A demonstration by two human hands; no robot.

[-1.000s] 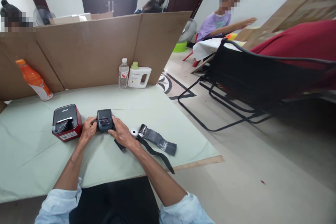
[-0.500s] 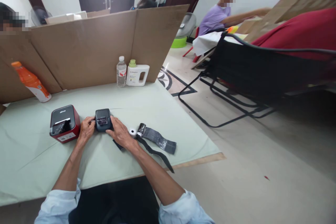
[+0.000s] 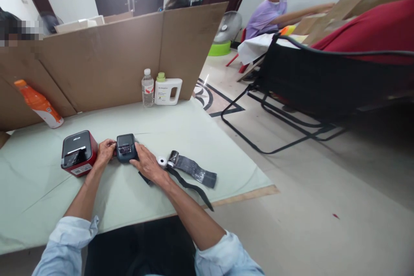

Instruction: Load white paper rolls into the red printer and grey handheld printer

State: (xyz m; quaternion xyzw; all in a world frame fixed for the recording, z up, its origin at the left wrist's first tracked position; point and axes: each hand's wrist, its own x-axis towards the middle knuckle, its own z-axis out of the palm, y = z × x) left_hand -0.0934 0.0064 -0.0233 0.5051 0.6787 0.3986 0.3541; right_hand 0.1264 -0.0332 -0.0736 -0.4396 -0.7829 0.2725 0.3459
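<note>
On the green table [image 3: 181, 131], near its front edge, a small dark printer [image 3: 125, 147] sits between both hands. Left hand [image 3: 105, 153] curled against its left side; right hand [image 3: 145, 164] fingers closed on its right side, palm low on the mat. Lid looks shut, though detail is too small to confirm. White paper roll [image 3: 162, 162] and black strip [image 3: 192, 170] lie just right, not yet picked up. Red printer [image 3: 78, 152] left, untouched.
</note>
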